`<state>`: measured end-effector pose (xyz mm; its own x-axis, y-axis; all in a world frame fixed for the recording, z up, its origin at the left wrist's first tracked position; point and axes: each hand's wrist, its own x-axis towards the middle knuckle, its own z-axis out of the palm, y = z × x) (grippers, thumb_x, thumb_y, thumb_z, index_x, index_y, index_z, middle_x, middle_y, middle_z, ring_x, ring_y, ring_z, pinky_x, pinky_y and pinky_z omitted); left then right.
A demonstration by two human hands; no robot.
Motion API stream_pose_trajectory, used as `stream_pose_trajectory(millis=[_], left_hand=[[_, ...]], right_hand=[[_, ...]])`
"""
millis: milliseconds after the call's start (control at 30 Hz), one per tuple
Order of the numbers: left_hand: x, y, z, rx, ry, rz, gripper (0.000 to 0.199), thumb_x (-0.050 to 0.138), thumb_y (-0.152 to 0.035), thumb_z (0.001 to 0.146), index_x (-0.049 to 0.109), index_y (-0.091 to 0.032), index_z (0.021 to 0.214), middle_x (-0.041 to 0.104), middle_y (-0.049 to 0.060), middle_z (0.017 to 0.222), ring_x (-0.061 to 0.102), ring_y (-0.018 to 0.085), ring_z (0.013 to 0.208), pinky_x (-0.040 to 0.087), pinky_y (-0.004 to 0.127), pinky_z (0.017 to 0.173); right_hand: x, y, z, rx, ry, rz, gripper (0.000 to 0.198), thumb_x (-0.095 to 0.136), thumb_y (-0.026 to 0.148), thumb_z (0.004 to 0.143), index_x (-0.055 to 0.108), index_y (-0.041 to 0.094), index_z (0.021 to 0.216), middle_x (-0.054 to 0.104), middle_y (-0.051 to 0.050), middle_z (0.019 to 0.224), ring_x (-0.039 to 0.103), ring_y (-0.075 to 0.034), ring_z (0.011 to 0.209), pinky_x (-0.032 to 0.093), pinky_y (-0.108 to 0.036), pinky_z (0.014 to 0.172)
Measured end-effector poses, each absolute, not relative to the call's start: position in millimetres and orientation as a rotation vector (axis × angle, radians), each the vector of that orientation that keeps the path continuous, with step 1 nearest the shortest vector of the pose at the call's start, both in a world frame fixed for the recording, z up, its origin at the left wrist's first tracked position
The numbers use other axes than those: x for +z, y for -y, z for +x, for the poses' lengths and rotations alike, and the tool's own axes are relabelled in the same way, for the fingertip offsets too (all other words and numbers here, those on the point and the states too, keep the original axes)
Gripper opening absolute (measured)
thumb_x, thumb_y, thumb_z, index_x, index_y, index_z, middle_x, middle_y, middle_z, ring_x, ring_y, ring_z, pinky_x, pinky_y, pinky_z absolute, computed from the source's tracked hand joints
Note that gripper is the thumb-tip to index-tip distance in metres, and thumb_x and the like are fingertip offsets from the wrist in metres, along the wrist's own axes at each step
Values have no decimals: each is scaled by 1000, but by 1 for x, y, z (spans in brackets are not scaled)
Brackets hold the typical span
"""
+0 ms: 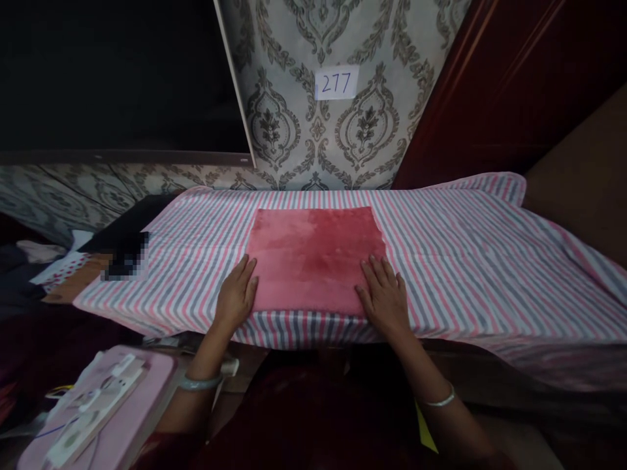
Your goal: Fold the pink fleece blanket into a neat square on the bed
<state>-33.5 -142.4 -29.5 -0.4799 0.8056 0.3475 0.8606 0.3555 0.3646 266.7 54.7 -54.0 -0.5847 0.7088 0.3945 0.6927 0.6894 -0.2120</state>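
Observation:
A pinkish-red plush cloth (313, 261) lies flat and roughly square on a striped cover, its right part darker than its left. My left hand (236, 292) rests along the cloth's left edge, fingers stretched forward and the thumb on the cloth. Along the right edge lies my right hand (386, 294), its fingers spread and partly on the cloth. Neither hand grips anything. Each wrist wears a bangle.
The striped cover (455, 261) drapes over a table's front edge. A dark screen (117, 78) hangs at the left. Below left, a power strip (95, 411) lies on a pink surface (151, 391). A paper marked 277 (336, 83) is on the wall.

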Motion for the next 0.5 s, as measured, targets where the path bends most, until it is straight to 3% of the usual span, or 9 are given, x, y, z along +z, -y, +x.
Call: stream_pose_trajectory(millis=[167, 267, 500], left_hand=[[-22, 145, -24, -692, 2456, -1313, 60, 29, -42, 102, 52, -7, 145, 44, 21, 159, 35, 33, 152, 30, 52, 125], [-2, 118, -2, -559, 2390, -1474, 56, 30, -36, 103, 49, -10, 149, 43, 18, 161, 32, 31, 154, 27, 55, 125], [29, 18, 10, -213, 2433, -1778, 61, 41, -38, 102, 38, -15, 158, 28, 16, 168, 22, 32, 157, 18, 61, 126]], right_hand=[[-42, -61, 274, 77, 2343, -1105, 55, 29, 40, 104, 50, 21, 152, 42, -10, 162, 23, -31, 155, 28, -60, 119], [-18, -62, 247, 83, 2392, -988, 53, 31, 36, 104, 50, 22, 152, 43, -9, 161, 24, -28, 155, 22, -57, 123], [25, -87, 149, 130, 2648, -887, 52, 40, 32, 105, 44, 24, 157, 30, -9, 168, 23, -30, 155, 20, -60, 122]])
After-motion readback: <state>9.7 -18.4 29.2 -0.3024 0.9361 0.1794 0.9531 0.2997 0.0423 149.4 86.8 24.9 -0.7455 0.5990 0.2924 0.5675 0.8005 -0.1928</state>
